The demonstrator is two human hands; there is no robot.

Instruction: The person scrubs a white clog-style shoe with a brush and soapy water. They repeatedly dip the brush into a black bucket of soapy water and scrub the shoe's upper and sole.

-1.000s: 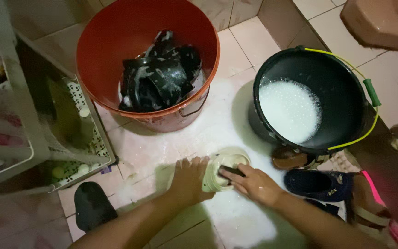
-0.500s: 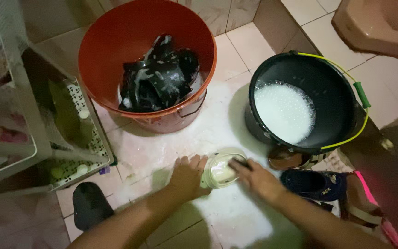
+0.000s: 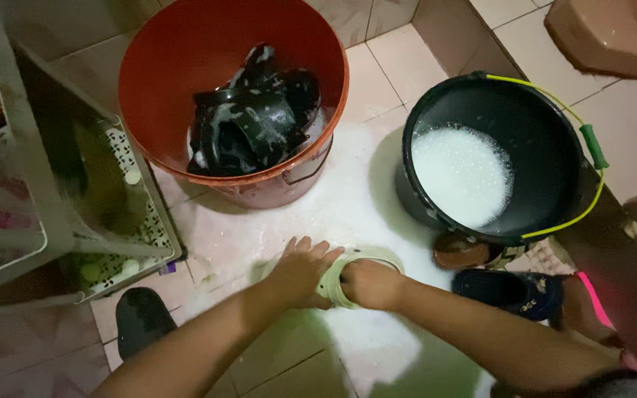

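Pale cloth (image 3: 359,259) being scrubbed on soapy tiles.
It is being pinned by the flat left hand (image 3: 300,271) and gripped, seemingly, by the closed right hand (image 3: 369,284); slipping on suds is being risked.

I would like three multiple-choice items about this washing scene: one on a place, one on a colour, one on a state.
1. Where does the pale round cloth item lie?
A. in the red bucket
B. on the soapy tiled floor
C. on the white shelf

2. What colour is the round plastic bucket that holds white foam?
A. black
B. blue
C. orange

3. What are the hands doing?
A. hanging free
B. lifting a bucket
C. pressing on the pale item

Answers: 1 B, it rests on the wet tiled floor. 2 A, its wall is black. 3 C, the left hand and right hand both bear on it.
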